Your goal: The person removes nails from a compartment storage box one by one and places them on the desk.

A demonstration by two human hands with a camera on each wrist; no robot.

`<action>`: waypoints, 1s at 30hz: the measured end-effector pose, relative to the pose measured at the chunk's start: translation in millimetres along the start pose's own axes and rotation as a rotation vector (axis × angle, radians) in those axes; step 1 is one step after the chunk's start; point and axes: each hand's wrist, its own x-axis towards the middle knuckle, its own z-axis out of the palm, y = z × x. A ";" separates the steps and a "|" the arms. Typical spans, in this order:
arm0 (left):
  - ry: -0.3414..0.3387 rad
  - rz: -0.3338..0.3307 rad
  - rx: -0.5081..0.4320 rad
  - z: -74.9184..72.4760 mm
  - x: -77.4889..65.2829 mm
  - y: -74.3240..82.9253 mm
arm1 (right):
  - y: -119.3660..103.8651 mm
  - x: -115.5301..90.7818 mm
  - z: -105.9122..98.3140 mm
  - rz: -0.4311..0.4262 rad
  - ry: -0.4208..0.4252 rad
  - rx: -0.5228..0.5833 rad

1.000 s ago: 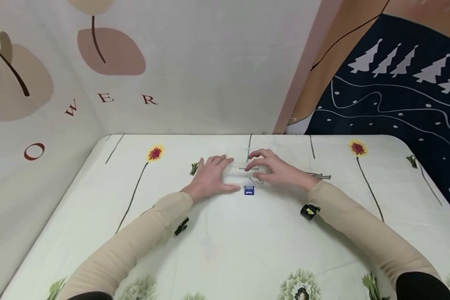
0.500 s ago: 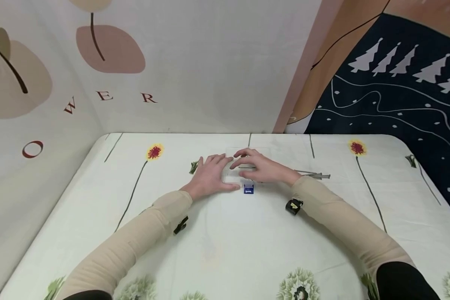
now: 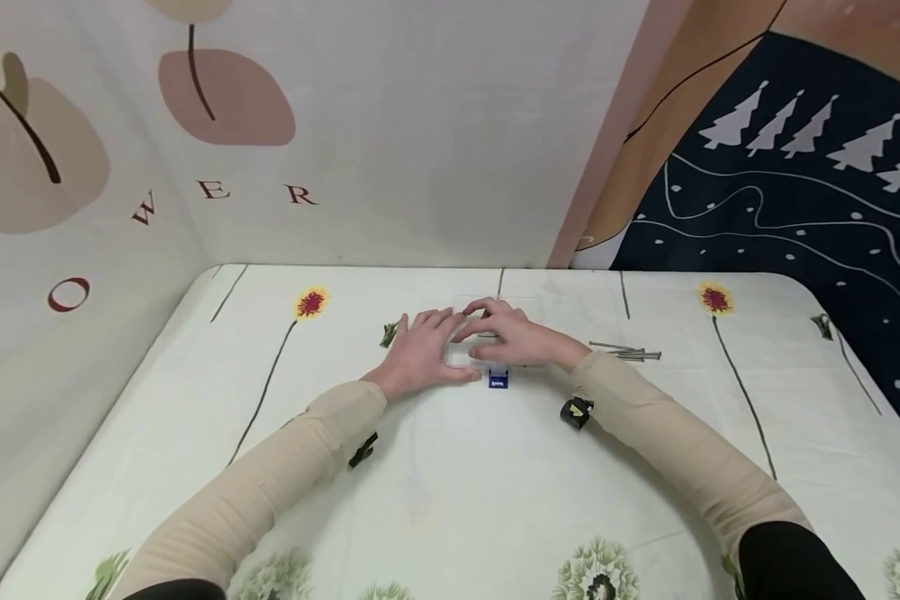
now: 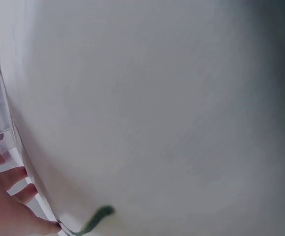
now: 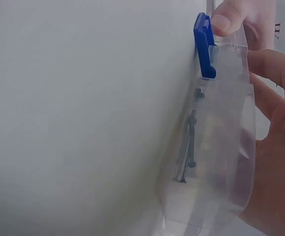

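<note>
A clear plastic box (image 3: 527,305) with a blue latch (image 3: 498,380) on its near side lies toward the far part of the table. My left hand (image 3: 422,354) holds its left end, thumb along the near wall beside the latch and fingers spread at the far left corner. Over the box is my right hand (image 3: 521,340), fingers bent and apart from the thumb, with nothing visible between them. Part of a nail (image 3: 487,336) shows beneath those fingers. Through the box wall in the right wrist view, several dark nails (image 5: 191,142) are visible.
Several long nails (image 3: 626,352) lie loose on the flowered tablecloth (image 3: 450,483), right of the box and close to my right wrist. A pale printed curtain (image 3: 420,167) hangs behind the table, with a dark tree-patterned cloth (image 3: 780,192) at the right.
My right hand has moved left across the box toward my left hand, partly covering the nail there. The left hand keeps its place on the box.
</note>
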 end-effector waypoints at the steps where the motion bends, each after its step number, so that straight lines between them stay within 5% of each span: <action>1: 0.000 0.000 0.005 -0.4 0.1 -0.2 | -0.1 0.5 0.3 0.009 -0.009 -0.008; 11: 0.004 0.009 0.003 0.1 1.0 -1.2 | 0.2 -0.7 1.2 0.016 -0.010 -0.062; 30: -0.027 -0.009 0.025 -3.0 1.1 0.3 | 5.1 -8.6 -6.8 0.007 -0.004 0.053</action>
